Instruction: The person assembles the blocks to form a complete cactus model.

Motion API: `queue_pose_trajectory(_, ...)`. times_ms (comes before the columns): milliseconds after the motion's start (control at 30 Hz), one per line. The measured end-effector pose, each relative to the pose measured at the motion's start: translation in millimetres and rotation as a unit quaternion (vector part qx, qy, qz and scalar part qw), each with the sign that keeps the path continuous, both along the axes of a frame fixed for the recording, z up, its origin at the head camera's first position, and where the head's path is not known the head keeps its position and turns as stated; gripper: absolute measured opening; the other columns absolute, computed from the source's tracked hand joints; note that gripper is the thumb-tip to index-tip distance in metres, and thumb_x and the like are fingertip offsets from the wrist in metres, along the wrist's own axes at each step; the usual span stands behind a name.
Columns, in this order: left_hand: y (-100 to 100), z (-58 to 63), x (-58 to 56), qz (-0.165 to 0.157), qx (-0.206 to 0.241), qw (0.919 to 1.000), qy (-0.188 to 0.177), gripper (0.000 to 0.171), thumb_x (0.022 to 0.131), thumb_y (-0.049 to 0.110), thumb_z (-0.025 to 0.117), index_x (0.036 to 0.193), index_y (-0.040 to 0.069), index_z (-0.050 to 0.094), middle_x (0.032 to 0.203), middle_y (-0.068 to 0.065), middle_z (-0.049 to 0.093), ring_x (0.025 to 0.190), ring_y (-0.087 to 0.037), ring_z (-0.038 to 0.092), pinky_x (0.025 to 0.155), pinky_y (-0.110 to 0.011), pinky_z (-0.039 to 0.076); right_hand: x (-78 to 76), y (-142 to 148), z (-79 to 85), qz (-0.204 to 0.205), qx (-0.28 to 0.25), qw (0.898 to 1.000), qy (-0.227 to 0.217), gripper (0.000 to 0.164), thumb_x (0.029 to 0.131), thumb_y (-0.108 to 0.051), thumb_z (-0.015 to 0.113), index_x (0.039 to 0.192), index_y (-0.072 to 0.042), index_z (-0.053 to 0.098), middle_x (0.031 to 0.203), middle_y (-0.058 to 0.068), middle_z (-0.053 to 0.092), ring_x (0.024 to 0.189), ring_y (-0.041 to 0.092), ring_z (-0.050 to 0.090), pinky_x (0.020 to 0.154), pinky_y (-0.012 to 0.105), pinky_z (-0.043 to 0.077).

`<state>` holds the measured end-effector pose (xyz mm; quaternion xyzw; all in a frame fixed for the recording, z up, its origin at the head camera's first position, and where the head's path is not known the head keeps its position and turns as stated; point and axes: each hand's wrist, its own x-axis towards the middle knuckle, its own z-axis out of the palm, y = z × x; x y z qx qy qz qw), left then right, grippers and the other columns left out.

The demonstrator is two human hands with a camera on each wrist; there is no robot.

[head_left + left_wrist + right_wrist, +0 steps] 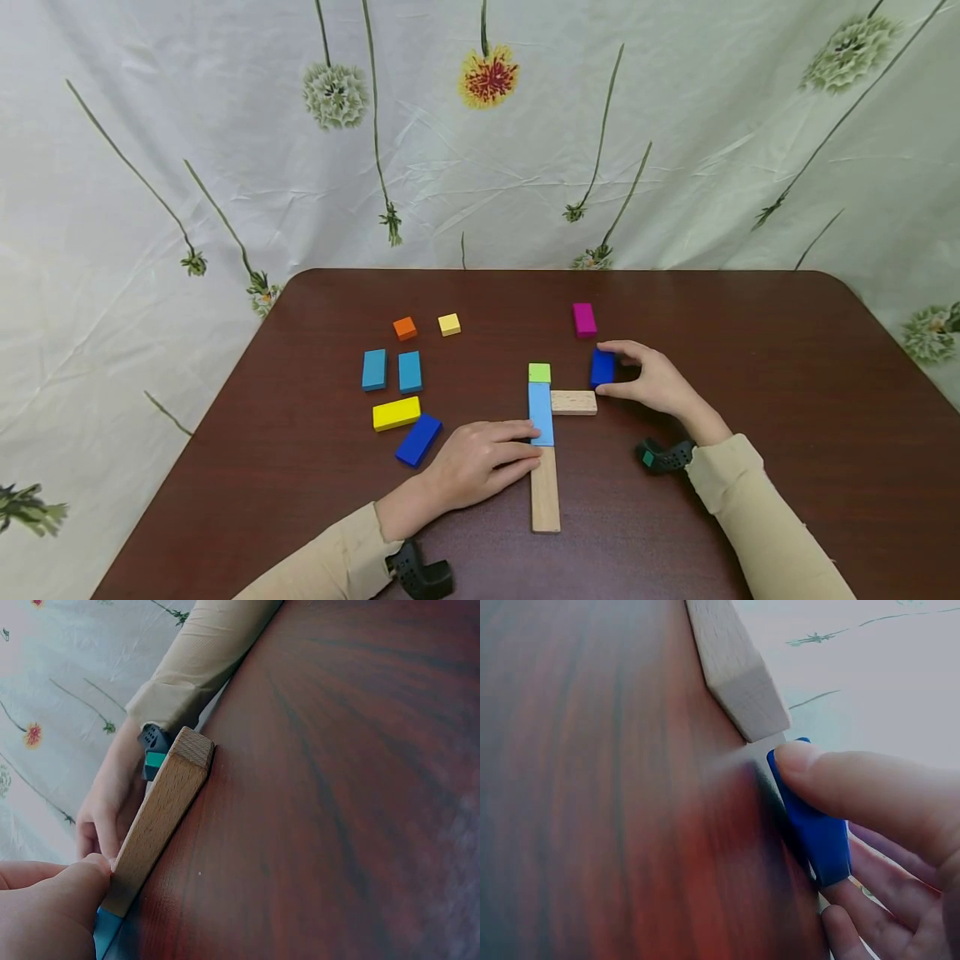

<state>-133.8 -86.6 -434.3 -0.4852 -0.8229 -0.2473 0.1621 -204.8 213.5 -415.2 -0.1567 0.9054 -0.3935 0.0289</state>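
Note:
My right hand point(654, 380) pinches a dark blue block point(602, 368) between thumb and fingers, just beyond the right end of a short wooden block point(573, 403). The right wrist view shows the thumb on one edge of that dark blue block point(815, 834). My left hand point(480, 460) rests its extended fingertips against the left side of a row: a light blue block point(541, 414) and a long plain wooden block point(545, 492). A small green block point(539, 372) tops this row. The short wooden block juts right from the light blue one.
A magenta block point(584, 320) lies behind the right hand. Left of the row are a small orange block point(405, 328), a small pale yellow block point(449, 324), two blue-teal blocks point(374, 370), a yellow block point(397, 413) and another dark blue block point(418, 440), all on the brown table point(735, 333).

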Motion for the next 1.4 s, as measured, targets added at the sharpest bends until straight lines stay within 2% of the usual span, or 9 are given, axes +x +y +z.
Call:
queue_pose_trajectory(367, 0, -0.8, -0.5, 0.000, -0.001, 1.0000, 0.003, 0.020, 0.088, 0.026, 0.066, 0.104, 0.018, 0.074, 0.115, 0.003, 0.066, 0.111, -0.007, 0.057, 0.091, -0.024, 0.047, -2.3, 9, -1.7, 0.006, -0.034, 0.999, -0.002, 0.061, 0.079, -0.024, 0.077, 0.130, 0.000, 0.052, 0.128, 0.017, 0.053, 0.112, 0.032, 0.049, 0.094, 0.049, 0.041)
queue_pose_trajectory(567, 0, -0.1, 0.0, 0.003, -0.002, 1.0000, 0.000, 0.019, 0.088, 0.027, 0.066, 0.104, 0.018, 0.075, 0.115, 0.003, 0.065, 0.112, -0.006, 0.056, 0.092, -0.024, 0.046, -3.3, 5, -4.6, 0.003, -0.033, 0.999, 0.006, 0.058, 0.080, -0.027, 0.076, 0.128, -0.002, 0.055, 0.124, 0.016, 0.056, 0.109, 0.031, 0.052, 0.093, 0.048, 0.043)
queue_pose_trajectory(867, 1, 0.6, 0.6, 0.005, -0.005, 1.0000, -0.006, 0.019, 0.088, 0.028, 0.067, 0.103, 0.018, 0.075, 0.116, 0.004, 0.065, 0.112, -0.005, 0.056, 0.091, -0.023, 0.046, -1.6, 1, -6.2, 0.013, -0.021, 1.000, 0.014, 0.056, 0.082, -0.028, 0.074, 0.130, -0.006, 0.055, 0.128, 0.015, 0.055, 0.112, 0.032, 0.051, 0.094, 0.049, 0.042)
queue_pose_trajectory(1400, 0, 0.9, 0.6, 0.006, -0.005, 1.0000, -0.002, 0.020, 0.088, 0.028, 0.066, 0.104, 0.019, 0.074, 0.116, 0.004, 0.065, 0.113, -0.006, 0.055, 0.090, -0.024, 0.047, 1.1, -3, -5.5, 0.042, -0.016, 0.999, 0.024, 0.054, 0.083, -0.024, 0.072, 0.131, -0.004, 0.055, 0.132, 0.014, 0.054, 0.116, 0.033, 0.048, 0.096, 0.050, 0.039)
